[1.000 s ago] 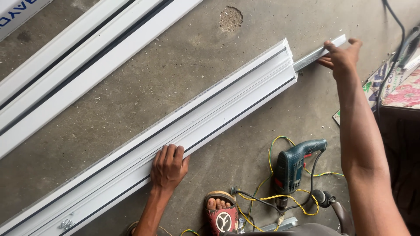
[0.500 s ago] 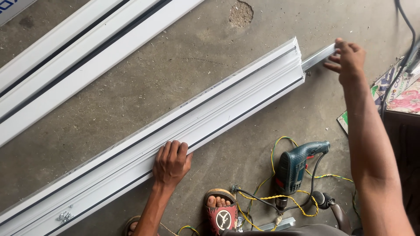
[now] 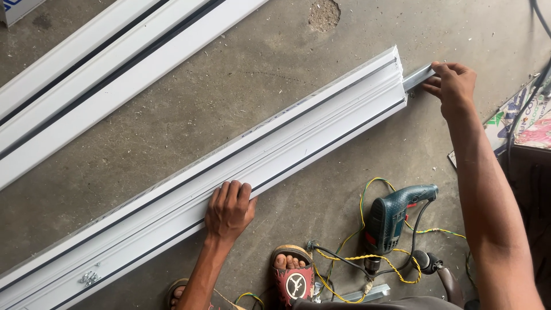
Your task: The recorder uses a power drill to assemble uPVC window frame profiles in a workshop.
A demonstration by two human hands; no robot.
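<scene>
A long white window-frame profile (image 3: 275,149) lies diagonally across the concrete floor. My left hand (image 3: 229,209) rests flat on its near edge, fingers spread. A grey metal strip (image 3: 417,77) sticks out of the profile's far right end. My right hand (image 3: 454,85) is closed on the tip of that strip. Only a short piece of the strip shows outside the profile.
More white profiles (image 3: 103,74) lie at the upper left. A teal electric drill (image 3: 390,218) with yellow and black cables lies near my sandalled foot (image 3: 290,275). Small screws (image 3: 89,278) sit on the profile's lower left. A colourful sheet (image 3: 531,123) lies at the right edge.
My right hand has pushed the metal strip further into the profile, so less of it sticks out. The left hand stays pressed on the profile.
</scene>
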